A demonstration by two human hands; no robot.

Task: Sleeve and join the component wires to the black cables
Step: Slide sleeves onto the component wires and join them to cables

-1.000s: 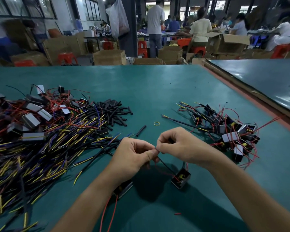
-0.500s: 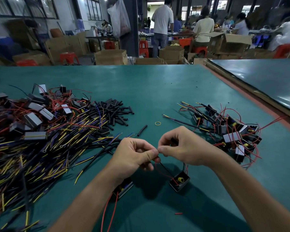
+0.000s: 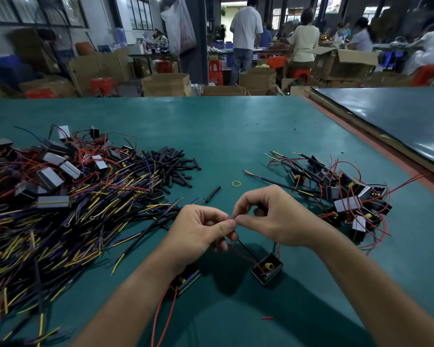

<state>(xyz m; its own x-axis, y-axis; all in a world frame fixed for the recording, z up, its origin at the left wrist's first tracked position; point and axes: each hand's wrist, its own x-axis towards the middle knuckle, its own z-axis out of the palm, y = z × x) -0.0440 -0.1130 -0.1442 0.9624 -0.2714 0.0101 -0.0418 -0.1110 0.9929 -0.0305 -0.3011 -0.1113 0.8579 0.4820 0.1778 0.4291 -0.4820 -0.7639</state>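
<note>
Left of frame: black cables (image 3: pixel 60 221) heaped on tabletop (image 3: pixel 223 126). Centre: left hand (image 3: pixel 201 234) and right hand (image 3: pixel 273 219), fingertips meeting, both pinching component wires (image 3: pixel 246 249); component (image 3: pixel 267 269) lies just below. Right: 1 pile of joined units (image 3: pixel 348 194).

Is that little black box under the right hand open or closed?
Open: the small black square box is uncovered, a yellow part showing inside.

Component (image 3: pixel 267 271): small black box, yellow core. Leads (image 3: pixel 247 250): red and black, rising up-left. Black cables (image 3: pixel 60 234): heaped left.
</note>
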